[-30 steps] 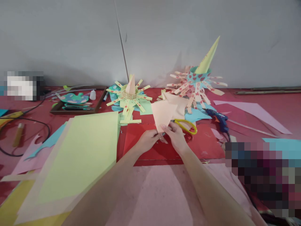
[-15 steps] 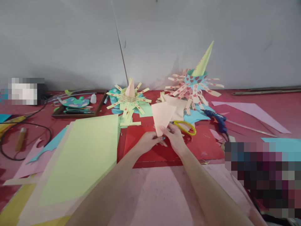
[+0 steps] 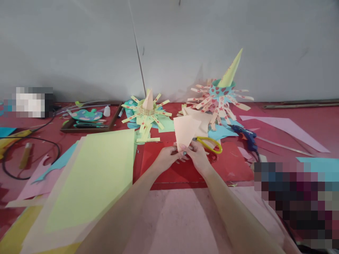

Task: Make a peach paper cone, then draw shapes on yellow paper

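A peach paper piece (image 3: 186, 130), folded to a point at the bottom, stands upright above a red sheet (image 3: 230, 164). My left hand (image 3: 168, 157) and my right hand (image 3: 197, 155) both pinch its lower tip, fingers closed, the two hands touching each other. Yellow-handled scissors (image 3: 210, 144) lie just right of my right hand on the red sheet.
A stack of light green and cream sheets (image 3: 97, 169) lies at the left. Two paper cone hats with fringed strips (image 3: 147, 111) (image 3: 222, 93) stand by the wall. A blue glue gun (image 3: 246, 135), a tray of craft items (image 3: 87, 118) and a black cable (image 3: 31, 155) lie around.
The peach paper and both hands stay in the same grip. Only the view has shifted slightly.
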`<state>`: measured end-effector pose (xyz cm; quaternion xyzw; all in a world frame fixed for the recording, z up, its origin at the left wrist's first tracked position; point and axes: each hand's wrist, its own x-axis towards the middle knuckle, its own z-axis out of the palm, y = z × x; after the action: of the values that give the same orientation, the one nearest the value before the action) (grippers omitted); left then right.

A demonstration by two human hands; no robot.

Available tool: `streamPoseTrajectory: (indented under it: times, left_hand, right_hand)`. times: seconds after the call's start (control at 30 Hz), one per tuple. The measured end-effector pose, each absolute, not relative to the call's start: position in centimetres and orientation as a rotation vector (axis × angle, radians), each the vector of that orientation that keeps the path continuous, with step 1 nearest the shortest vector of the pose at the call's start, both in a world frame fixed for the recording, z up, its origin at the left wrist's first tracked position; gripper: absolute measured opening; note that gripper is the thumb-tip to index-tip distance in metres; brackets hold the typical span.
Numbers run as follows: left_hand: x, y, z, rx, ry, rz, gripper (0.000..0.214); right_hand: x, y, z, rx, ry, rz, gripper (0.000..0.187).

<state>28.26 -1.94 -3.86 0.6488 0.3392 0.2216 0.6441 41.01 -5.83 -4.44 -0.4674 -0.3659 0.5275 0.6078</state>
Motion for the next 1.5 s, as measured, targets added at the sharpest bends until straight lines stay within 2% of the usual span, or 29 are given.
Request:
streamPoseTrajectory:
  times: [0.27, 0.53, 0.73, 1.0, 1.2, 1.4, 1.5]
  left_hand:
    - [28.13, -1.85, -3.81, 1.523, 0.731, 0.470, 0.037]
    - [28.32, -2.06, -3.70, 1.503, 0.764, 0.476, 0.013]
    - [28.26, -2.06, -3.89, 1.506, 0.734, 0.493, 0.017]
    - [28.14, -2.11, -3.85, 1.465, 0.690, 0.446, 0.031]
    - [28.23, -2.22, -3.59, 1.504, 0.747, 0.459, 0.016]
    - [28.36, -2.00, -4.05, 1.538, 0.724, 0.461, 0.019]
    - [28.38, -2.10, -4.33, 1.513, 0.858, 0.616, 0.021]
  right_hand:
    - [41.25, -5.77, -4.95, -1.021, -0.833, 1.248, 0.037]
    - [41.25, -5.69, -5.12, -1.042, -0.846, 1.248, 0.039]
    - [41.20, -5.71, -4.86, -1.065, -0.797, 1.254, 0.041]
    - [41.16, -5.51, -4.99, -1.036, -0.809, 1.196, 0.032]
    - [41.12, -5.60, -4.70, -1.039, -0.820, 1.199, 0.031]
    - [40.83, -5.76, -4.28, -1.085, -0.810, 1.155, 0.029]
    - [40.88, -5.80, -4.38, -1.120, -0.808, 1.089, 0.029]
